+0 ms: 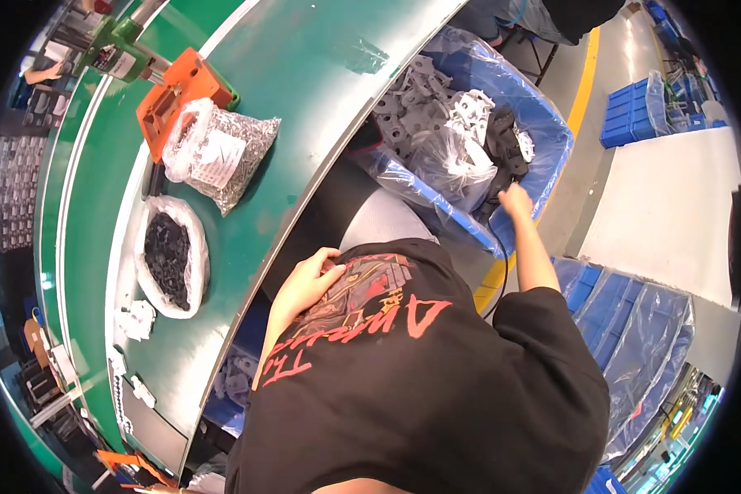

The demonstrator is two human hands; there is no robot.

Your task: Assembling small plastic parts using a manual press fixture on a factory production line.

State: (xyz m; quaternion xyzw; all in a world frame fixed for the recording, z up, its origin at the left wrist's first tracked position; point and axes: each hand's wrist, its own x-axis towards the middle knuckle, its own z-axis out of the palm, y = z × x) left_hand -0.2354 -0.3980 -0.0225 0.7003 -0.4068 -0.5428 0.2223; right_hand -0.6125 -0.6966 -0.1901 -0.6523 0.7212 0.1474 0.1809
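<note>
The right hand (514, 200) reaches over the near right corner of a blue rectangular plastic tub (545, 105), beside the black moulded plastic parts (506, 142) inside; its fingertips are hidden, so I cannot tell whether they grip; the left hand (313, 281) rests loosely spread on the black printed T-shirt (436, 370), perhaps for balance; clear film lining (420, 188) presumably protects the contents; the green worktop (317, 95) edge bounds the left, while the tub's open top gives access from above.
</note>
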